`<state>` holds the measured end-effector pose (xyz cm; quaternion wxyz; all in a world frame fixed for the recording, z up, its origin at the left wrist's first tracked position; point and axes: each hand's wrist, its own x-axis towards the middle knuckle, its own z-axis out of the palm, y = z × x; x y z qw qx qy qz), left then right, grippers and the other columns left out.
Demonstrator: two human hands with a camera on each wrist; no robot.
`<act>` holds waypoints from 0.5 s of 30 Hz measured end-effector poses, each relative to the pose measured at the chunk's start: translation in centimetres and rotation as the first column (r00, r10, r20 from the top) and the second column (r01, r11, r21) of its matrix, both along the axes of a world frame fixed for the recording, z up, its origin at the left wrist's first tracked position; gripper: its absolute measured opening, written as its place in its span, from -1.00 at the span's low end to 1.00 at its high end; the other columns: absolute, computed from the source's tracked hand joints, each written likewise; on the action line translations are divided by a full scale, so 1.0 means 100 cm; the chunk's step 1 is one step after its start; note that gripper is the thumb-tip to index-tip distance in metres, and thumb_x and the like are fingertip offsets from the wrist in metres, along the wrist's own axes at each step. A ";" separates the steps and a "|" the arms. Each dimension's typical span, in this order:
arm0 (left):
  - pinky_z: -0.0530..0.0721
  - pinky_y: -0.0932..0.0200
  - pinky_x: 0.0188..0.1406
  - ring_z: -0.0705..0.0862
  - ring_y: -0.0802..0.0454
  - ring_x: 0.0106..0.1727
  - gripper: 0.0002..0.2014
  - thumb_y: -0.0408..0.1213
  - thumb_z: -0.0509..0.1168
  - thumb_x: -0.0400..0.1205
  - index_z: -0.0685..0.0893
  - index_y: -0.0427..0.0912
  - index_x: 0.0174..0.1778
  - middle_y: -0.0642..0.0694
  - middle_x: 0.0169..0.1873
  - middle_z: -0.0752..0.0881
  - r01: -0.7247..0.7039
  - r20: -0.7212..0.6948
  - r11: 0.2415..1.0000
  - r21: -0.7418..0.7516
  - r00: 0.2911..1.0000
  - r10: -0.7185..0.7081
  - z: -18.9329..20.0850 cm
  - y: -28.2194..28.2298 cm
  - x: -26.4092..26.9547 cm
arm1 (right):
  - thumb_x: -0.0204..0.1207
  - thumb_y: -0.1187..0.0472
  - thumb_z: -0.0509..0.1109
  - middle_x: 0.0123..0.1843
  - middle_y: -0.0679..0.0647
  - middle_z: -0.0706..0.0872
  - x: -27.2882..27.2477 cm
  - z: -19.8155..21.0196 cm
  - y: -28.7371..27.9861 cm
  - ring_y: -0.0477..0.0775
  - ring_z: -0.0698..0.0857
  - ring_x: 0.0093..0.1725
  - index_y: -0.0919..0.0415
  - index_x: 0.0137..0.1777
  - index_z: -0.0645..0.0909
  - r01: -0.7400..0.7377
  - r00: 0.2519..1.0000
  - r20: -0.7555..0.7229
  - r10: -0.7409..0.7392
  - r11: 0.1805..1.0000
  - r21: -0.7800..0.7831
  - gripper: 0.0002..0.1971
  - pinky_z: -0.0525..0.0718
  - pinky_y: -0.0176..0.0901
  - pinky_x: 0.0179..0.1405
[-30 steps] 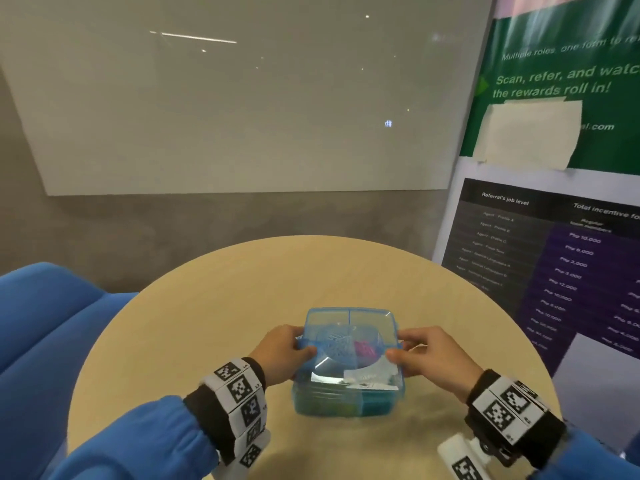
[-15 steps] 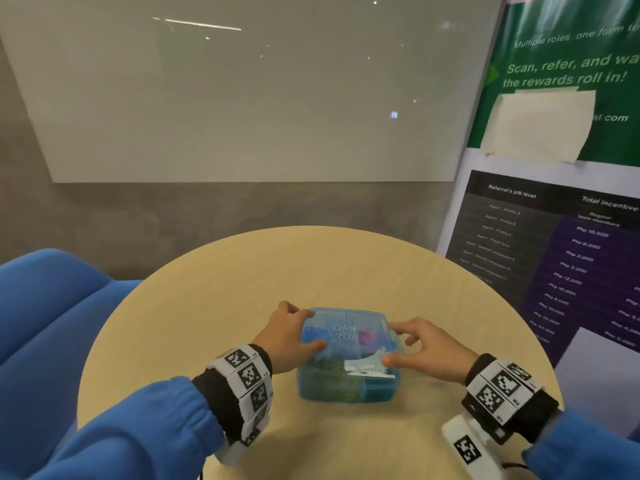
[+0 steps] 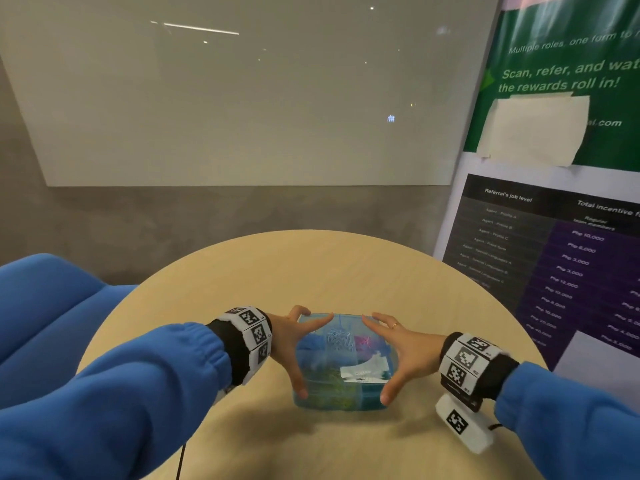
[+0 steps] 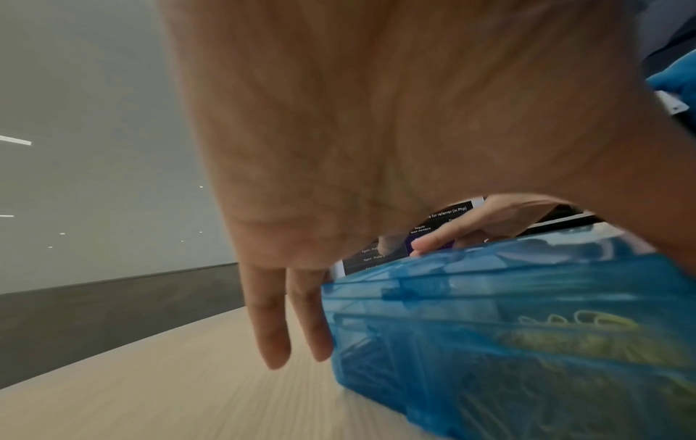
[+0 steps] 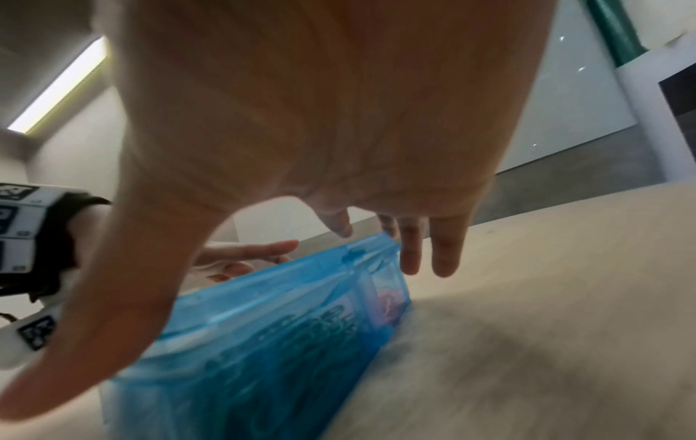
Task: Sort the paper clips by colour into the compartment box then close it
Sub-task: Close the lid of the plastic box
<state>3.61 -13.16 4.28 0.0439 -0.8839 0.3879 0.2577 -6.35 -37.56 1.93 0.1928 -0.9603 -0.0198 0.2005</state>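
- Compartment box [image 3: 344, 362]: translucent blue plastic, lid down, lower centre of the head view on the round counter [image 3: 311, 271]. Judged light, stiff and slick; best taken by its two short sides.
- Left hand [image 3: 289, 344], right hand [image 3: 403, 348]: fingers straight and spread, flanking the box, gripping nothing.
- Paper clips [image 3: 341, 339]: sorted inside; white, pink, yellow-green and blue groups show.
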 end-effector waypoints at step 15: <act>0.32 -0.04 0.60 0.25 -0.24 0.63 0.36 0.18 0.63 0.27 -0.42 0.45 0.58 -0.04 0.58 -0.34 0.016 0.021 1.000 0.024 1.000 -0.017 -0.015 -0.003 0.004 | 0.05 -0.17 0.75 0.66 -0.06 -0.47 0.017 -0.002 0.000 0.13 -0.13 0.72 -0.42 0.61 -0.37 -0.028 0.996 -0.087 0.020 0.995 -0.093 0.42 0.10 0.04 0.69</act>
